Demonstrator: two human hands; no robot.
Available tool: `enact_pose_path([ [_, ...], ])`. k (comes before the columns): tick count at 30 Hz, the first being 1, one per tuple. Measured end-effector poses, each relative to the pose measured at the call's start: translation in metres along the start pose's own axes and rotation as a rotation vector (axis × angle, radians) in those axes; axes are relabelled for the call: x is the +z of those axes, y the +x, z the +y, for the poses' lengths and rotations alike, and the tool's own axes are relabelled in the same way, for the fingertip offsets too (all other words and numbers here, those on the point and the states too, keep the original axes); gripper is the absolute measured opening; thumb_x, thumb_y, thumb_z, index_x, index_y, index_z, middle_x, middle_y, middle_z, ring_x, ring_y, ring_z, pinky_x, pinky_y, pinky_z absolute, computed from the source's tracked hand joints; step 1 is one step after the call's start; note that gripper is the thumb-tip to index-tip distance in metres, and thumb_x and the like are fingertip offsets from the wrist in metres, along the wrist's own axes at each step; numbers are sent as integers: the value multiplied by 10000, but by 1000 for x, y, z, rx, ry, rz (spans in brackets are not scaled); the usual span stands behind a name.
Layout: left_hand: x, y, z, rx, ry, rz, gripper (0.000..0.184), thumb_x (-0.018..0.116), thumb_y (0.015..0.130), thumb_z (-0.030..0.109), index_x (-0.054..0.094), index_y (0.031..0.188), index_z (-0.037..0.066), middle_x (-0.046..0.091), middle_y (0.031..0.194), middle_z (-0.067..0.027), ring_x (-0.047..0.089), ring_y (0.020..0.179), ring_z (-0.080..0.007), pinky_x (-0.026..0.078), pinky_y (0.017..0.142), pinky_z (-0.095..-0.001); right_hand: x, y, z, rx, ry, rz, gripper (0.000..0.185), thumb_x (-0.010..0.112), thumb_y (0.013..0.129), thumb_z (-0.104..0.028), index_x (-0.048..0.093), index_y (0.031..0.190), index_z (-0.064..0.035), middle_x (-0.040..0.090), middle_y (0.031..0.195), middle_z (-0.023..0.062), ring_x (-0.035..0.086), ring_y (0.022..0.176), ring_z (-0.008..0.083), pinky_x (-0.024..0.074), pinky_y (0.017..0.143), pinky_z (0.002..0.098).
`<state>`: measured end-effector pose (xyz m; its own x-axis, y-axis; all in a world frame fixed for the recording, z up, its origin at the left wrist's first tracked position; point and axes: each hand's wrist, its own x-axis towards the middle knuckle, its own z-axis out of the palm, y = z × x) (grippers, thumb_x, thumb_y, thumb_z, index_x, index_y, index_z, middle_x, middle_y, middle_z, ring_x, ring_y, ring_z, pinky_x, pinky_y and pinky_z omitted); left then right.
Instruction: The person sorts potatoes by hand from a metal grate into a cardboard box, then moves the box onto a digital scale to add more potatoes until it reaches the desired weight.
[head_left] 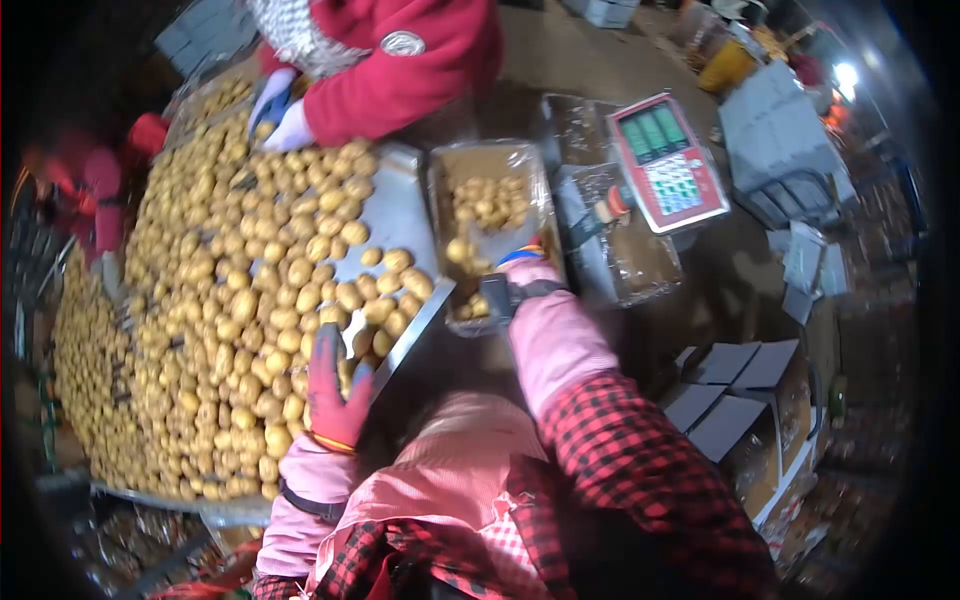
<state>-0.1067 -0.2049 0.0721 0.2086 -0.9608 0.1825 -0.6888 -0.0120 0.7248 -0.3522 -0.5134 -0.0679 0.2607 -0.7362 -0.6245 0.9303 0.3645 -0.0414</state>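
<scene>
My left hand [338, 385], in a red and grey glove, rests at the metal edge of the sorting table among the potatoes [240, 300]. Its thumb and fingers are apart, and nothing shows in its grip. A small white piece [354, 332] lies just beyond its fingertips. My right hand [518, 258] reaches into a plastic-lined box [440, 185] that holds a layer of potatoes [490, 203]. A greyish blurred shape is at its fingers, so whether they hold anything is unclear. A dark device [497, 298] is strapped at the right wrist.
A red-framed digital scale [668, 165] stands right of the box, beside another plastic-wrapped box [640, 258]. Across the table a person in a red top [400, 75] handles potatoes with gloved hands. Another person [95, 190] works at the left. Cartons [735, 385] stand at lower right.
</scene>
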Motion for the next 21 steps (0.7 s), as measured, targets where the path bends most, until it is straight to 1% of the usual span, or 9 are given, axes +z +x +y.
enact_pose_path([
  [2,-24,-34,-15,-199,-170,44,593,568,965,60,384,1517,-52,441,1543,-213,430,1431,-302,320,1191,-417,-10,-15,-12,-159,-115,18,667,578,991,-502,413,1415,-14,451,1454,188,469,1329,316,464,1091,447],
  [5,-28,-101,-49,-508,-380,164,558,583,936,35,456,1472,-52,564,1424,-210,543,1331,-301,401,1132,-402,-85,-67,-33,-120,-735,-21,613,487,1044,-491,437,1447,-31,466,1485,182,481,1336,297,438,1113,392],
  [9,-6,-110,-33,-535,-505,87,468,555,982,52,498,1431,-68,589,1391,-204,571,1290,-274,420,1110,-382,-180,-178,-52,170,-1040,384,621,464,1052,-495,442,1481,-46,537,1437,210,534,1309,306,435,1100,418],
  [10,2,-104,-32,-391,-474,64,450,549,987,56,514,1419,-69,589,1393,-200,581,1271,-263,434,1091,-373,-198,-198,-60,289,-1144,520,605,461,1054,-491,466,1468,-50,564,1423,193,562,1286,310,438,1094,417],
  [11,11,-98,-26,-381,-539,66,436,545,991,60,529,1407,-69,608,1369,-194,605,1229,-255,456,1058,-361,-266,-199,-99,339,-1293,287,569,476,1050,-474,518,1427,-50,605,1387,166,611,1230,323,448,1084,423],
  [13,23,-86,-16,-398,-566,-47,442,565,984,87,541,1396,-70,644,1316,-195,630,1184,-249,473,1026,-351,-313,-207,-146,-15,-2345,-341,523,494,1045,-449,547,1403,-71,634,1356,145,633,1200,323,462,1058,410],
  [15,32,-81,-9,-337,-566,-205,451,555,994,80,518,1415,-78,640,1327,-179,618,1199,-225,462,1033,-328,-313,-213,-163,-10,-2177,-220,486,527,1032,-420,566,1379,-83,653,1317,151,646,1173,315,480,1018,417],
  [19,44,-99,-17,-438,-609,-351,469,558,994,80,501,1431,-78,643,1324,-172,621,1195,-208,466,1026,-314,-227,-203,-129,216,-1237,567,395,583,1008,-372,614,1301,-109,685,1244,132,677,1083,284,518,902,416],
  [21,45,-110,-25,-582,-628,-351,492,601,983,108,506,1440,-47,657,1307,-140,628,1167,-183,473,1019,-308,-225,-180,-126,216,-1252,566,333,632,985,-351,648,1220,-116,710,1095,105,693,942,255,533,764,387],
])
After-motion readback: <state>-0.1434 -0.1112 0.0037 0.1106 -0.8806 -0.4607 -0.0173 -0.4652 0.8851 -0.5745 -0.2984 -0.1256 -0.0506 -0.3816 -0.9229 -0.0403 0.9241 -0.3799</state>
